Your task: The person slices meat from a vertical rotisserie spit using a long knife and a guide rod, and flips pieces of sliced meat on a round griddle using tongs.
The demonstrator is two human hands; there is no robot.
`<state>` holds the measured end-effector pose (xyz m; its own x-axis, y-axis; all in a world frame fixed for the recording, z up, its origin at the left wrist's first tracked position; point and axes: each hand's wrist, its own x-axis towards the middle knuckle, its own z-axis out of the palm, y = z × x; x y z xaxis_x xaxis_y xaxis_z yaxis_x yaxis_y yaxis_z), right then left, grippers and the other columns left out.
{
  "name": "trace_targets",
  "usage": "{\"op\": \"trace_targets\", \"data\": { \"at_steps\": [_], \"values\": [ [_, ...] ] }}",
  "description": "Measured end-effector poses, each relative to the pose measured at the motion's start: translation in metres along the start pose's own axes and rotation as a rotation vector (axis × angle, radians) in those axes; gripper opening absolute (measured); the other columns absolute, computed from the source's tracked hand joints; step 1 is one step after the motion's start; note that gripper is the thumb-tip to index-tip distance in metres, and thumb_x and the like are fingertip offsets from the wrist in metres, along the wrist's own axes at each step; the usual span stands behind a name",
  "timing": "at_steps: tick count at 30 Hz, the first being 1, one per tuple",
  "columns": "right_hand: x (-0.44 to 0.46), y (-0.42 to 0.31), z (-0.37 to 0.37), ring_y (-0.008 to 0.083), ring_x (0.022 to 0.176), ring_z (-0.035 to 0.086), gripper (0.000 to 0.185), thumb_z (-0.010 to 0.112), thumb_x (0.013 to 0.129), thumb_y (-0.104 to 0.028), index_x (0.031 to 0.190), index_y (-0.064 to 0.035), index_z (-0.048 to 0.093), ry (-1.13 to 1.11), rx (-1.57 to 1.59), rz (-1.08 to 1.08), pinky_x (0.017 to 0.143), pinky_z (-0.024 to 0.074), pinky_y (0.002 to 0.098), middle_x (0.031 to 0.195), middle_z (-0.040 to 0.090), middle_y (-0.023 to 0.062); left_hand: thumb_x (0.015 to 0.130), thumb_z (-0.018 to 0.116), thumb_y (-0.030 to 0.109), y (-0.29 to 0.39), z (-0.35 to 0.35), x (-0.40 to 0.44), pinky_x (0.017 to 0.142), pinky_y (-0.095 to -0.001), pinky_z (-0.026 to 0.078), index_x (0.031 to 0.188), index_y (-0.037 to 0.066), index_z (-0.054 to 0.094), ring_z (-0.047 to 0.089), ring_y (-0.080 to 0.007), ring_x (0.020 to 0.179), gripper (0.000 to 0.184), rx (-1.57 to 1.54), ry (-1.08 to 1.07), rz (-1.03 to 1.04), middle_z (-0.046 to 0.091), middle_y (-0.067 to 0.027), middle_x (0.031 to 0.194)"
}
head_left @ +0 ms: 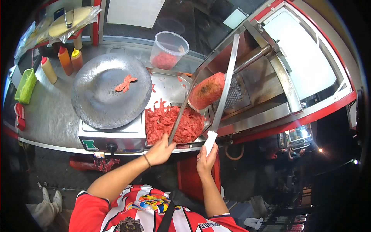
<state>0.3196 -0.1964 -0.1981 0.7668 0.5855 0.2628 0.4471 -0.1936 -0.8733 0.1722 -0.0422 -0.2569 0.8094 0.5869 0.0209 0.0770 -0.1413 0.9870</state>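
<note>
My right hand (207, 158) is closed around the white handle of a long knife (225, 91), whose blade points up past the meat. In my closed left hand (160, 151) is a long narrow metal bar (181, 114), its far end reaching beside the meat; its exact kind is unclear. Between the two tools stands a browned block of meat (207, 92) on a metal spit (253, 60). Below it, a steel tray (169, 88) holds a heap of sliced red meat (164, 123), close to my left hand.
A domed metal griddle (104, 92) left of the tray carries a few meat strips (126, 83). Behind stands a clear bucket (169, 50) with red meat. Sauce bottles (65, 61) and a green container (26, 86) are at left. The steel grill housing (266, 92) borders the right.
</note>
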Motion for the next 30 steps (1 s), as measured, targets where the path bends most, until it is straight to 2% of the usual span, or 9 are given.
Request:
{"op": "trace_targets", "data": {
  "at_steps": [1, 4, 5, 8, 11, 12, 15, 24, 30],
  "values": [
    [-0.002, 0.001, -0.001, 0.01, 0.057, 0.052, 0.04, 0.056, 0.102, -0.015, 0.136, 0.0019, 0.044, 0.008, 0.006, -0.006, 0.051, 0.0447, 0.0268, 0.082, 0.06, 0.0055, 0.103, 0.051, 0.03, -0.002, 0.003, -0.009, 0.048, -0.0396, 0.047, 0.111, 0.0, 0.038, 0.06, -0.0226, 0.052, 0.033, 0.075, 0.083, 0.185, 0.059, -0.0194, 0.078],
    [-0.003, 0.008, 0.006, 0.0104, 0.056, 0.052, 0.038, 0.055, 0.102, -0.015, 0.135, 0.0011, 0.044, -0.008, 0.001, 0.02, 0.051, 0.0447, 0.0271, 0.082, 0.06, 0.0061, 0.103, 0.05, 0.028, 0.012, 0.003, -0.018, 0.072, -0.0465, 0.045, 0.115, -0.002, 0.035, 0.058, -0.0384, 0.081, 0.037, -0.069, -0.175, -0.203, 0.058, -0.0289, 0.091],
    [-0.001, 0.006, 0.01, 0.0105, 0.056, 0.052, 0.037, 0.055, 0.103, -0.015, 0.135, 0.0008, 0.044, -0.013, 0.002, 0.027, 0.051, 0.0447, 0.0272, 0.082, 0.061, 0.0062, 0.101, 0.05, 0.029, 0.023, -0.002, -0.017, 0.095, -0.0532, 0.045, 0.116, -0.006, 0.035, 0.059, -0.0542, 0.111, 0.041, -0.083, -0.219, -0.267, 0.059, -0.0418, 0.108],
    [0.005, 0.0, 0.021, 0.0058, 0.055, 0.049, 0.033, 0.054, 0.104, -0.015, 0.133, -0.0024, 0.043, -0.022, 0.028, -0.009, 0.047, 0.0408, 0.0214, 0.079, 0.054, 0.0006, 0.102, 0.05, 0.029, 0.027, -0.007, -0.021, 0.093, -0.054, 0.045, 0.116, -0.006, 0.035, 0.058, -0.0553, 0.108, 0.041, -0.065, -0.232, -0.261, 0.06, -0.0419, 0.106],
    [0.007, -0.001, 0.028, 0.0078, 0.056, 0.05, 0.033, 0.054, 0.104, -0.014, 0.132, -0.0013, 0.043, -0.021, 0.007, -0.014, 0.049, 0.0426, 0.0241, 0.079, 0.056, 0.0028, 0.103, 0.052, 0.026, 0.002, 0.003, -0.048, 0.046, -0.0388, 0.045, 0.112, 0.001, 0.034, 0.057, -0.0224, 0.05, 0.032, -0.086, -0.175, -0.128, 0.055, -0.0129, 0.068],
    [0.007, -0.001, 0.028, 0.0097, 0.056, 0.052, 0.034, 0.054, 0.103, -0.013, 0.133, -0.0007, 0.044, -0.018, -0.009, -0.005, 0.05, 0.0436, 0.0265, 0.079, 0.058, 0.0045, 0.103, 0.053, 0.026, 0.003, 0.003, -0.057, 0.046, -0.0386, 0.045, 0.11, 0.002, 0.035, 0.057, -0.0223, 0.05, 0.031, -0.106, -0.201, -0.155, 0.055, -0.0122, 0.067],
    [0.008, 0.0, 0.031, 0.0121, 0.056, 0.053, 0.036, 0.055, 0.103, -0.013, 0.134, 0.0003, 0.044, 0.008, -0.042, -0.009, 0.051, 0.0446, 0.0299, 0.08, 0.06, 0.0069, 0.101, 0.052, 0.029, 0.01, 0.003, -0.057, 0.082, -0.0564, 0.047, 0.115, -0.007, 0.034, 0.06, -0.0565, 0.096, 0.043, -0.128, -0.237, -0.243, 0.061, -0.0391, 0.091],
    [0.072, 0.015, 0.041, 0.0223, 0.063, 0.059, 0.034, 0.054, 0.103, -0.015, 0.131, 0.0014, 0.045, 0.075, -0.18, -0.152, 0.06, 0.0478, 0.0379, 0.084, 0.061, 0.0139, 0.1, 0.051, 0.026, 0.024, 0.013, -0.04, 0.084, -0.0575, 0.047, 0.112, -0.008, 0.031, 0.06, -0.0574, 0.096, 0.041, -0.114, -0.257, -0.232, 0.061, -0.04, 0.091],
    [0.029, 0.038, 0.041, 0.0116, 0.057, 0.054, 0.034, 0.056, 0.103, -0.017, 0.131, -0.0017, 0.045, 0.029, -0.016, -0.019, 0.05, 0.0447, 0.031, 0.081, 0.061, 0.0069, 0.099, 0.051, 0.026, 0.021, 0.022, -0.039, 0.086, -0.0564, 0.048, 0.116, -0.011, 0.031, 0.061, -0.0561, 0.097, 0.046, -0.05, -0.205, -0.195, 0.061, -0.0417, 0.092]
  ]
}}
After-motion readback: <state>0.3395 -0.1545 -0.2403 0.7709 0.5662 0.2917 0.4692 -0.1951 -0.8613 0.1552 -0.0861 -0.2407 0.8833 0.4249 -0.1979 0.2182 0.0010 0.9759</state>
